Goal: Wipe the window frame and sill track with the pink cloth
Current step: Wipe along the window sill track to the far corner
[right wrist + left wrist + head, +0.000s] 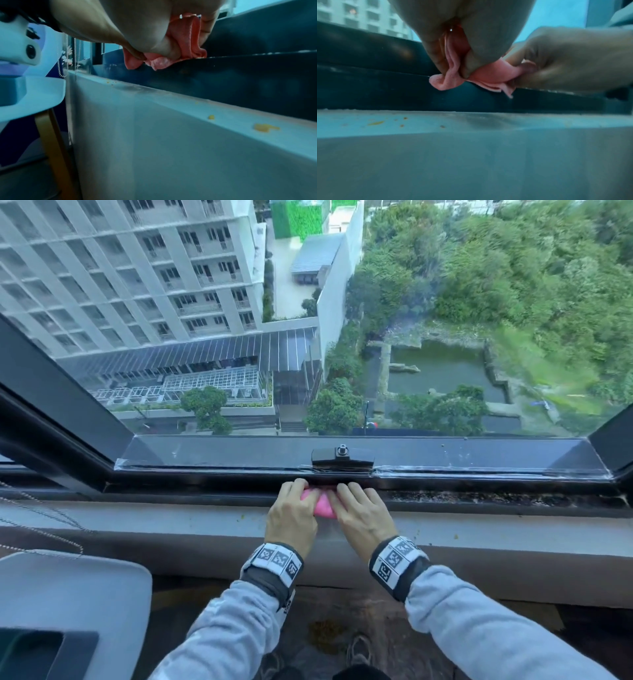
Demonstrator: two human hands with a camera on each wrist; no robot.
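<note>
A bunched pink cloth (pixel 321 504) sits at the edge of the dark sill track (pixel 479 495), just below the black window latch (pixel 342 456). My left hand (pixel 294 510) grips the cloth's left part, fingers curled round its folds (pixel 452 73). My right hand (pixel 359 508) pinches the right part; in the right wrist view folds of the cloth (pixel 190 40) hang from the fingers over the track. The black window frame (pixel 205 453) runs across the head view above both hands. Most of the cloth is hidden under the hands.
A grey stone sill (pixel 513 525) with yellow crumbs (pixel 264 127) lies in front of the track; the track's right stretch carries dirt. A white chair (pixel 68 594) stands at the lower left, with a bead chain (pixel 41 529) draped nearby. Glass fills the view above.
</note>
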